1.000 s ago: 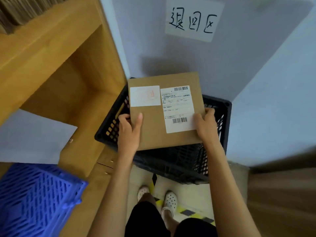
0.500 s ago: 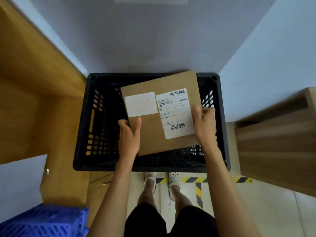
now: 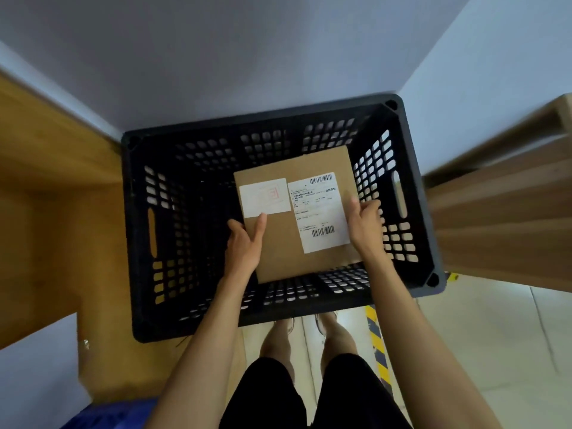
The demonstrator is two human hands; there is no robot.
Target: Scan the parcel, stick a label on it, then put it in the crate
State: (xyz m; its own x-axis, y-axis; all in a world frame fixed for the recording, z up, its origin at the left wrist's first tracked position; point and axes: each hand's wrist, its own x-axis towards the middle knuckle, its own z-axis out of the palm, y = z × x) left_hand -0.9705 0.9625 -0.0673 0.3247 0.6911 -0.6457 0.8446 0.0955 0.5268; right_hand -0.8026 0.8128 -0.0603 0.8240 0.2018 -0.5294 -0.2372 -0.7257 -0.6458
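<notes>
A flat brown cardboard parcel (image 3: 278, 243) is down inside the black slatted crate (image 3: 136, 230), toward its right half. It carries a white shipping label with barcodes (image 3: 318, 212) and a smaller white sticker with a faint red mark (image 3: 264, 196). My left hand (image 3: 244, 246) grips the parcel's left edge, thumb on top. My right hand (image 3: 365, 227) grips the right edge beside the shipping label. The crate's floor is dark, and I cannot tell whether the parcel touches it.
The crate stands on the floor in a corner of pale walls. A wooden unit (image 3: 62, 212) flanks it on the left and wooden boards (image 3: 501, 212) on the right. Yellow-black tape (image 3: 376, 335) marks the floor. A blue crate's edge (image 3: 108, 416) shows at the bottom left.
Both hands have lowered the parcel from above the crate's rim to inside it. My view has tilted down over the crate, and the wall sign has left the frame.
</notes>
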